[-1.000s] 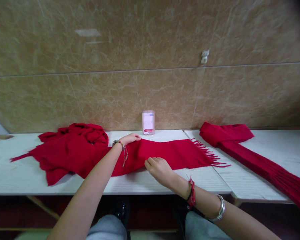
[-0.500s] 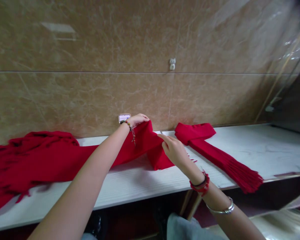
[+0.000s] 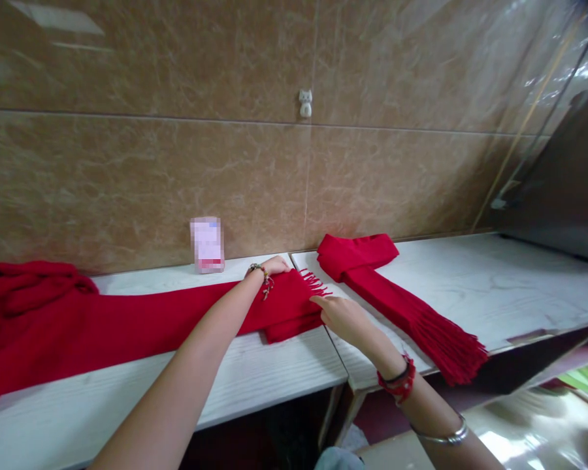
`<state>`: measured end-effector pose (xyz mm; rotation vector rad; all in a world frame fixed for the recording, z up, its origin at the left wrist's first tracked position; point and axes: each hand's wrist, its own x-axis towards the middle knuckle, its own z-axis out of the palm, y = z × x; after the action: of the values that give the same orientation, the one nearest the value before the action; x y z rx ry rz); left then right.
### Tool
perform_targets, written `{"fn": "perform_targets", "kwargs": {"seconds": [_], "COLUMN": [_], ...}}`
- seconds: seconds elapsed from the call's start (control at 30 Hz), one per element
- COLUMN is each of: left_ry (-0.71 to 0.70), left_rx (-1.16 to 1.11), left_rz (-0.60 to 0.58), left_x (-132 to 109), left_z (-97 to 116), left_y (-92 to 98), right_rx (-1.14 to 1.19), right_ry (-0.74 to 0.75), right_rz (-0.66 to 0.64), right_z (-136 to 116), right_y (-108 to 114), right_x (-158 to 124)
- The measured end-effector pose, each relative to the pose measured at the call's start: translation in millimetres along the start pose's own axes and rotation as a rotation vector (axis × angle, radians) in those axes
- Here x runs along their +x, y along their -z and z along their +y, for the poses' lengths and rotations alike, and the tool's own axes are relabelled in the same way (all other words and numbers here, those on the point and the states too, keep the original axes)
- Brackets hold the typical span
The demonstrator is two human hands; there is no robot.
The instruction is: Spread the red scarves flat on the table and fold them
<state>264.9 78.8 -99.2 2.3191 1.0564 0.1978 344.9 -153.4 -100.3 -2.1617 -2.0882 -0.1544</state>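
A long red scarf (image 3: 161, 320) lies stretched across the white tabletop, its fringed end folded over in front of me. My left hand (image 3: 276, 265) pinches the far edge of the folded part near the fringe. On the near side, my right hand (image 3: 345, 318) has its fingers closed at the corner of the same end, index finger stretched along the cloth. Between the two hands the layer lies fairly flat, fringe pointing right. To the right rests a second red scarf (image 3: 396, 294), folded over itself with its fringe hanging at the table's front edge.
A bunched heap of red cloth (image 3: 34, 294) fills the left end of the white table (image 3: 284, 365). A phone (image 3: 208, 245) with a blurred screen leans against the tiled wall (image 3: 176, 170). A small white cat-shaped piece (image 3: 305, 103) is fixed to the wall.
The scarf's end has come down from a raised fold to lie flatter, its fringe now showing at the right. Both hands have lowered with it. The view has shifted right.
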Motion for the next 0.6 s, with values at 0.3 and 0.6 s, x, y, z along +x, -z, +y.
{"fn": "perform_targets", "kwargs": {"seconds": [0.3,0.6], "left_ry": [-0.235,-0.233], "left_rx": [0.288,0.709], "left_rz": [0.277,0.121], "left_x": [-90.1,-213.2], "left_z": [17.4,-24.1], "left_y": [-6.9,-9.9], "right_rx": [0.080,0.018], "right_ry": [0.075,0.226], "right_rz": [0.035,0.139], "right_z": [9.1,5.5], "right_y": [-6.6,-1.8], "right_x": [1.0,2.0]}}
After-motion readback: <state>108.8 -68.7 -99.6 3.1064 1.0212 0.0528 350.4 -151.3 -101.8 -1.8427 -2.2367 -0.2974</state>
